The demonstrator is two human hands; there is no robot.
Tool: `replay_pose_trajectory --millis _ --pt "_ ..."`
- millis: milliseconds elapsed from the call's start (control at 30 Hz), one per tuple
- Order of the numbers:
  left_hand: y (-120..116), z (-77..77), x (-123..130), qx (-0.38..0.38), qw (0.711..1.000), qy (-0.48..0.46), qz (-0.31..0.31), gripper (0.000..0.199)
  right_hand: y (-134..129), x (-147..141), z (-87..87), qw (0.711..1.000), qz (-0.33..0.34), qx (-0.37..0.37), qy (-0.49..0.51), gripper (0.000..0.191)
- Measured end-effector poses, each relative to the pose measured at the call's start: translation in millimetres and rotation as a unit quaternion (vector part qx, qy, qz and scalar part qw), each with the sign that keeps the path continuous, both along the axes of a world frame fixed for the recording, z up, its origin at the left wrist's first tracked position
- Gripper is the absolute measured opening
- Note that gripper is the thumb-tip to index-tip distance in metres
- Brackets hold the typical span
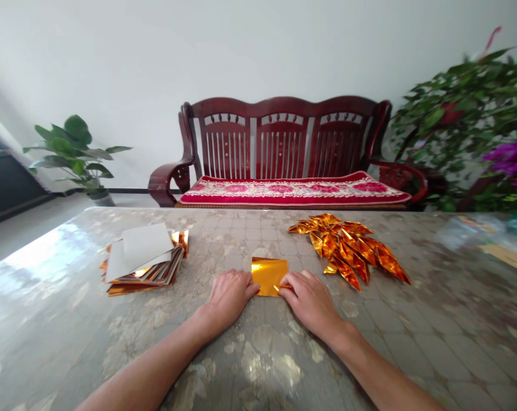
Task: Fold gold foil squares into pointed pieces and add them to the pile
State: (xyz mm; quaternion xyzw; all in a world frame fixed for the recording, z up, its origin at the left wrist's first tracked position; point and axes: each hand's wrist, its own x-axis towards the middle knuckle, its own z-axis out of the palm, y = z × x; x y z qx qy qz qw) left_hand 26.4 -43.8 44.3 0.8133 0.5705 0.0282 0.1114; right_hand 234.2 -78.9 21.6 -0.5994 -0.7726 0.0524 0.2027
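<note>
A sheet of shiny gold foil paper (268, 275) lies at the middle of the table, between my two hands. My left hand (232, 290) has its fingers closed on the sheet's left edge near the lower corner. At the right edge, my right hand (305, 294) pinches the paper, and a small bit of the foil is curled up by the fingertips. To the left is a stack of foil paper sheets (144, 254), the top ones white side up. Folded gold foil pieces (348, 245) lie in a pile to the right.
The table (258, 365) has a patterned, glossy cover. Beyond it stands a dark red wooden bench (279, 142) with a red and white seat cover. Potted plants (76, 154) flank the bench. A clear plastic bag (468, 229) lies at the table's right.
</note>
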Motion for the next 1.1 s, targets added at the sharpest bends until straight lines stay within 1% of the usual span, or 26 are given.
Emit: replay_pose_trajectory --millis 200,467,633,733,867,1100 --pt "0 0.3 0 0.015 1.0 0.004 -0.021 0.032 0 0 -1.2 1.0 0.003 0.005 -0.005 0.006" --pt "-2 2.5 1 0.013 1.0 0.001 -0.025 0.03 0 0 -1.8 1.0 0.0 0.015 -0.009 0.006" --pt "-2 0.8 1 0.036 0.998 0.014 -0.049 0.03 0 0 -3.9 1.0 0.002 0.017 -0.014 0.001" --pt "-2 -1.5 1 0.047 0.997 0.022 -0.059 0.03 0 -1 -2.9 1.0 -0.002 0.013 -0.023 0.005" --pt "-2 -5.2 0 0.061 0.996 0.02 -0.057 0.028 -1 -1 -1.0 0.999 0.0 0.016 -0.032 0.009" --pt "0 -8.1 -3 0.054 0.998 0.003 -0.039 0.03 -2 1 -2.9 0.999 0.02 0.025 -0.021 0.003"
